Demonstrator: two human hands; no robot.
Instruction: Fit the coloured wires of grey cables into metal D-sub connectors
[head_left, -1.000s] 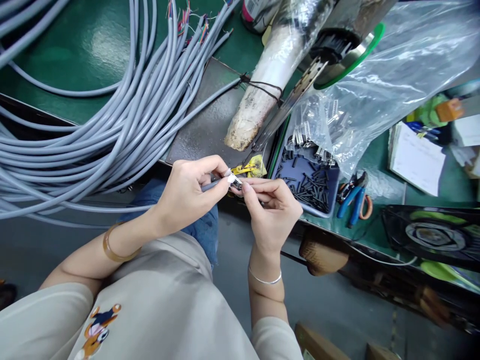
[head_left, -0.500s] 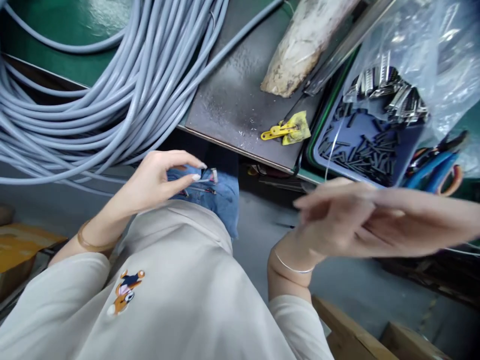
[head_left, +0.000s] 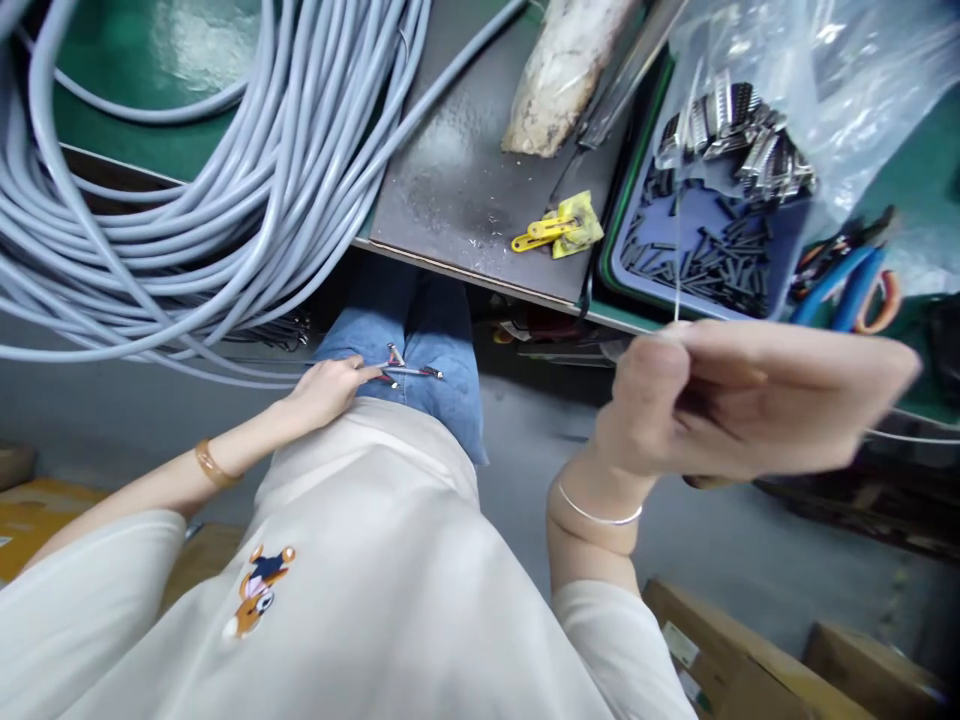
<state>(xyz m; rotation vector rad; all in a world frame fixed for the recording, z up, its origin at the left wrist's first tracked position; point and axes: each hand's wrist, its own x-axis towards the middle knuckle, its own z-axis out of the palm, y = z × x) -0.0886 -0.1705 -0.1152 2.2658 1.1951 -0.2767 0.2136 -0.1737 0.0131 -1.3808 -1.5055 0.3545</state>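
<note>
My left hand (head_left: 328,390) is low over my lap, its fingers closed around thin grey cable (head_left: 411,371) ends. Short coloured wires and small dark and silver tips stick out past the fingertips, lying over my jeans (head_left: 450,345). Raised near the bench edge, my right hand (head_left: 757,400) pinches a thin white strand (head_left: 678,240) between thumb and forefinger. The strand runs upward from the pinch, in front of a blue tray (head_left: 652,305). In that tray lie short black tubes (head_left: 727,260) and metal connector parts (head_left: 757,140), the latter partly in a clear plastic bag.
A big coil of grey cable (head_left: 187,240) hangs over the bench at left. On the dark board (head_left: 442,210) lie a yellow cutter (head_left: 541,233) and a whitish worn block (head_left: 559,80). Blue-handled pliers (head_left: 847,285) sit right of the tray. Cardboard boxes (head_left: 735,650) stand on the floor.
My left hand has lowered onto my lap with the cable ends. The right hand has turned and moved slightly, and the white strand now shows clearly in its pinch. The view has shifted.
</note>
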